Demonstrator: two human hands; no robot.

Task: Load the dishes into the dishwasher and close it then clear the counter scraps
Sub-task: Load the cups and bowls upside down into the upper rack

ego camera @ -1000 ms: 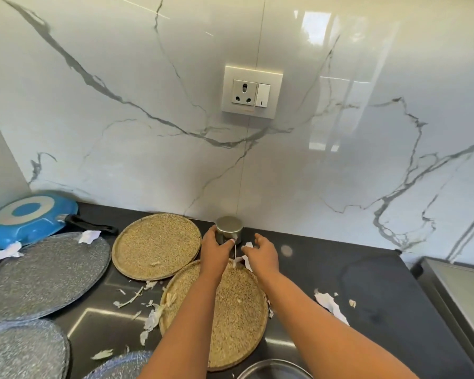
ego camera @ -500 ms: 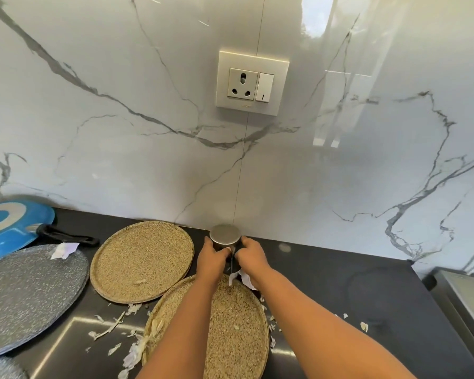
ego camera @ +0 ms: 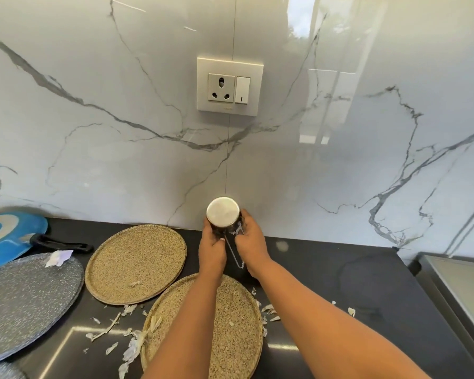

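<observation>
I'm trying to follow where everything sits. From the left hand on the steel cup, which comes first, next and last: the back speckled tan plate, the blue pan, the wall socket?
Measured from the left hand in the head view:
1. Back speckled tan plate, just to its left on the counter.
2. Wall socket, up on the marble wall above.
3. Blue pan, at the far left edge.

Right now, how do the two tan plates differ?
The far tan plate lies fully in view; the near tan plate is partly hidden under the left forearm and cut off at the frame's bottom. The far one carries one small scrap; the near one has peels bunched at its left rim. Both are round, speckled, rimmed and flat on the black counter.
</observation>
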